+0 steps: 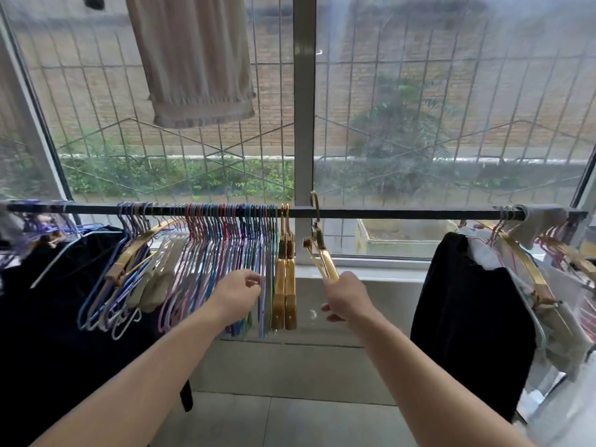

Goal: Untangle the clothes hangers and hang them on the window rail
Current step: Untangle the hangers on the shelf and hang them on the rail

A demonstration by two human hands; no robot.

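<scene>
Two hands at the window rail [387,214]: right hand [343,293] fingers grip a gold hanger [324,259]; left hand [240,293] fingers pinch coloured hangers [225,246].

A home laundry balcony: hanger-laden window rail [387,214], barred window [451,91] (towel [196,66] drying above).

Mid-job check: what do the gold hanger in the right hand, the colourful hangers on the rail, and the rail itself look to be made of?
Gold hanger: glossy amber-gold, thick and flat, likely plastic or lacquered wood with a brass-coloured hook; which one is unclear. Colourful hangers: thin wire, probably metal with a matte coloured coating. Rail: dark, smooth, straight bar, apparently painted metal.
</scene>
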